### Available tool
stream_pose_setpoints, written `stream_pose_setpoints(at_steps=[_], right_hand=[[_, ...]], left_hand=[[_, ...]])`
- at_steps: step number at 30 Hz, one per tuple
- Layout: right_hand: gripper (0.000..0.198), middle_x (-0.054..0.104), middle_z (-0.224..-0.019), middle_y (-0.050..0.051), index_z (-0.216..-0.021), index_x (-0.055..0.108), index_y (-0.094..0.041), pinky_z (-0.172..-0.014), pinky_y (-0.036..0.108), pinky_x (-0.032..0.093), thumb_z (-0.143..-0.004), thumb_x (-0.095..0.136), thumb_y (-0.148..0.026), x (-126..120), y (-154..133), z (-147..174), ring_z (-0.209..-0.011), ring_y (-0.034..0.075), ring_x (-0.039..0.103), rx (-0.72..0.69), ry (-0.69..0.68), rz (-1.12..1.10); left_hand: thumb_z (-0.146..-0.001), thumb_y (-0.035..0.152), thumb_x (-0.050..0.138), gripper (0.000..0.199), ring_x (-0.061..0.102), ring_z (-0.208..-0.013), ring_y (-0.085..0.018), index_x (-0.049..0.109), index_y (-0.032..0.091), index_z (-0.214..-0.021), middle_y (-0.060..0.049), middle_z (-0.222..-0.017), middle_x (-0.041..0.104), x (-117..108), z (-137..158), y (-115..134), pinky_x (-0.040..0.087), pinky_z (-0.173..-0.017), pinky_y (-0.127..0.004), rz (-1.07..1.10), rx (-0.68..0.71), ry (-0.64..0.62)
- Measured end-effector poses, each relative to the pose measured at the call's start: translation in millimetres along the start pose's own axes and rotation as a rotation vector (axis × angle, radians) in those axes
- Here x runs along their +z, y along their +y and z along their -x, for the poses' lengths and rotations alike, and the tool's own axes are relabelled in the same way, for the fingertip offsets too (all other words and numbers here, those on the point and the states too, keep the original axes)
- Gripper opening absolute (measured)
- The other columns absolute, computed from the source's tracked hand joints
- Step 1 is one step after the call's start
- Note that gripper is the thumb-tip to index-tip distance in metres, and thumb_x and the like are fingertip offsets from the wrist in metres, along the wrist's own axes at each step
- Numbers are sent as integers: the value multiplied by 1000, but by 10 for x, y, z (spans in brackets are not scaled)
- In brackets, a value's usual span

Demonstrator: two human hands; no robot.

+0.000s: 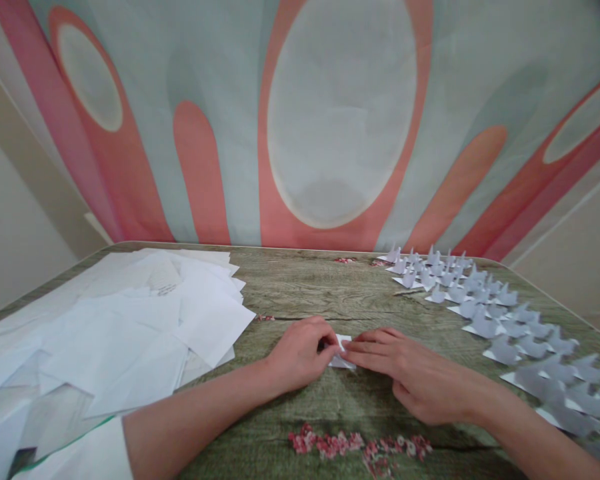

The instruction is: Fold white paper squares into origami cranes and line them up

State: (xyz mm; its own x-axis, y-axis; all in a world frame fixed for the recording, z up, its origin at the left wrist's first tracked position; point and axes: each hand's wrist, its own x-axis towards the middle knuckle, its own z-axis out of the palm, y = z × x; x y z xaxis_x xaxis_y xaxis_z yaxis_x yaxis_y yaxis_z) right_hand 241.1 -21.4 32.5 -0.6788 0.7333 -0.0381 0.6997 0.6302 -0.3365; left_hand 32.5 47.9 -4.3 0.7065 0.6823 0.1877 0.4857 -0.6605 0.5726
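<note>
A small piece of folded white paper (342,363) lies on the wood-patterned table in front of me, partly covered by my fingers. My left hand (304,353) is closed, with thumb and forefinger pinching the paper's left side. From the other side comes my right hand (414,372), its fingers stretched out nearly flat and their tips resting on the paper's right part. The exact folds are too small and too covered to make out.
Loose white sheets (130,340) are heaped over the table's left side. Rows of folded white paper birds (485,323) stand along the right. Pink flowers (330,443) are printed on the tabletop (300,287). Behind it rises a patterned wall covering (343,120).
</note>
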Motion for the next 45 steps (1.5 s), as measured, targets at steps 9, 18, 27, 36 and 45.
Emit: stream_pose_setpoints(at_steps=[9,18,27,36,45], right_hand=[[78,45,-135,1,-126,48,-28,-99,44,32,-54,41,1,0,16,-8,-117,20,44,-25,-16,50],[79,45,-135,1,-128,46,-26,-102,43,27,-54,42,1,2,25,-3,-118,19,43,-17,-30,48],[76,41,-138,1,-129,44,-26,-104,43,20,-58,45,-2,9,21,-27,-121,20,38,-6,-78,54],[76,39,-140,0,-131,41,-27,-105,44,18,-60,46,-3,53,29,1,-122,20,37,4,-72,71],[73,39,-139,0,-130,43,-28,-104,44,20,-61,47,-4,57,19,-8,-121,20,39,7,-56,65]], left_hand=[[-78,18,53,9,54,-73,-15,60,16,-74,-2,-75,59,-3,-11,38,41,-66,-24,-32,-9,-3],[-79,17,52,9,54,-77,-16,60,16,-77,-3,-77,59,15,-6,42,42,-69,-25,-28,-2,-8],[-80,17,50,9,53,-80,-17,58,16,-77,-3,-79,57,19,3,54,41,-71,-26,-50,-18,-5],[-79,17,50,5,51,-82,-17,55,17,-79,-3,-81,55,42,0,38,41,-73,-27,-62,-15,10],[-79,18,50,4,49,-82,-17,53,17,-82,-4,-84,53,47,0,2,41,-74,-29,-34,-22,13]])
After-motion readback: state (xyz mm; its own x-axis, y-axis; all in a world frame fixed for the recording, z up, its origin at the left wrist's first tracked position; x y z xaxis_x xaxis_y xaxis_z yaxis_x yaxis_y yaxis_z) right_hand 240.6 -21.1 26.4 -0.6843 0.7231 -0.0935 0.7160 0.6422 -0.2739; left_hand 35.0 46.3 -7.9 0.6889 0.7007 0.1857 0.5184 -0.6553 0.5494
